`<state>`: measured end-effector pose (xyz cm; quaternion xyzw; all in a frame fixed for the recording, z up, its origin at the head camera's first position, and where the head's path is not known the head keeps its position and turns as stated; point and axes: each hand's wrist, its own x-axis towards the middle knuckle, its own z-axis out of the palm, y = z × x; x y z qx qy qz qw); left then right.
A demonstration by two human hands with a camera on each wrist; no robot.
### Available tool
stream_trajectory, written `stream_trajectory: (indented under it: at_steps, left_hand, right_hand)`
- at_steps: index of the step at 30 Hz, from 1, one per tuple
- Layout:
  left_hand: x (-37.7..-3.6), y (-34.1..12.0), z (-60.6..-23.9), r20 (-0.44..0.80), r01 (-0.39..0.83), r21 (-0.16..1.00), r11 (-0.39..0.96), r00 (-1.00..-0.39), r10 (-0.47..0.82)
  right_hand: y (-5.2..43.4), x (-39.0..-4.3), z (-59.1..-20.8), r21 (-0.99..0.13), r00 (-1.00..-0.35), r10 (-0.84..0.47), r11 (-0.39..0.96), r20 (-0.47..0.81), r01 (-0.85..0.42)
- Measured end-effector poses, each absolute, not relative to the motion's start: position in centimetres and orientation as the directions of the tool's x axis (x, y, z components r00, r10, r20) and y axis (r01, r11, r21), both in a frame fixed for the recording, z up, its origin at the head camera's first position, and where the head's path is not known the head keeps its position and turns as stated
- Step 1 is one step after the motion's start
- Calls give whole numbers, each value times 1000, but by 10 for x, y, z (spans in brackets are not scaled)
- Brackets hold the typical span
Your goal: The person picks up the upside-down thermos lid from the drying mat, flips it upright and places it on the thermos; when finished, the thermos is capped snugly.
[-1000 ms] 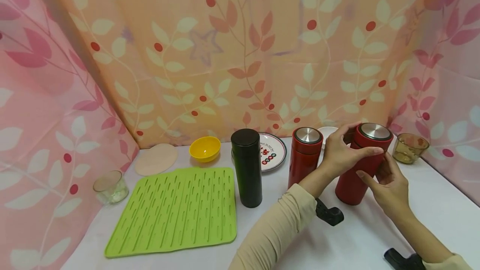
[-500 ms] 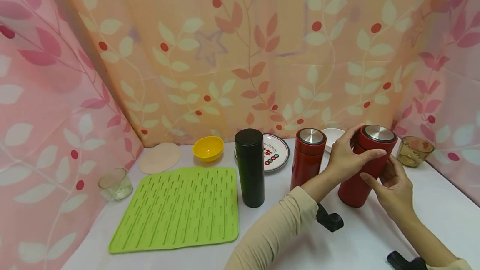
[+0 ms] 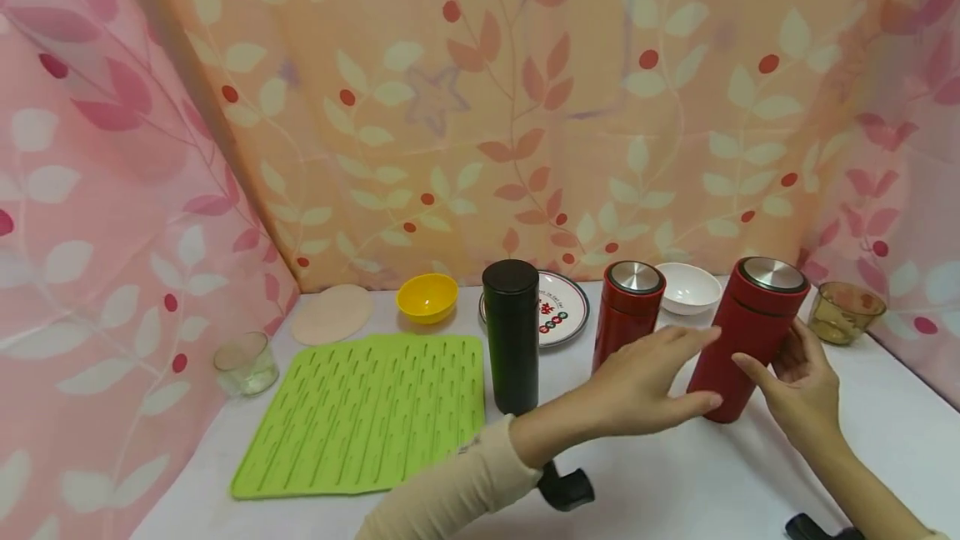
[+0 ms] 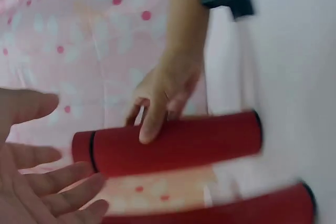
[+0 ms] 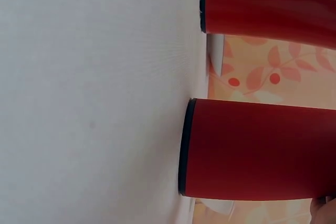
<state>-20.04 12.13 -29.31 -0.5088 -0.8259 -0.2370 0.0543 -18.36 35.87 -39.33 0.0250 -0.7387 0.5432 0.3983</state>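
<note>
Two hands flank the tilted red metal-lidded flask (image 3: 750, 336) – right hand (image 3: 802, 386) gripping it, left hand (image 3: 645, 382) open-fingered just beside

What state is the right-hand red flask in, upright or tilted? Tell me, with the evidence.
Tilted. The red flask leans with its steel-capped top toward the right, its base on the white table, while the right hand grips its lower body.

Light: bright, even, warm, soft shadows on the white table (image 3: 675, 482) | Head view: sharp at centre, curtain bowed at frame edges | Left wrist view: motion-blurred, washed out | Right wrist view: soft focus, no glare
</note>
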Motion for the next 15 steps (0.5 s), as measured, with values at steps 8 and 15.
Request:
stream_trajectory:
  at_steps: [8, 15]
  left_hand:
    - [-184, 0, -338, 231, 822, 199, 534, -569, 789]
    - [-178, -65, -369, 32, 572, 283, 770, -808, 588]
  right_hand:
    - [359, -177, -390, -760, -695, 323, 383, 642, -525]
    - [329, -140, -372, -692, -744, 347, 691, 571, -209]
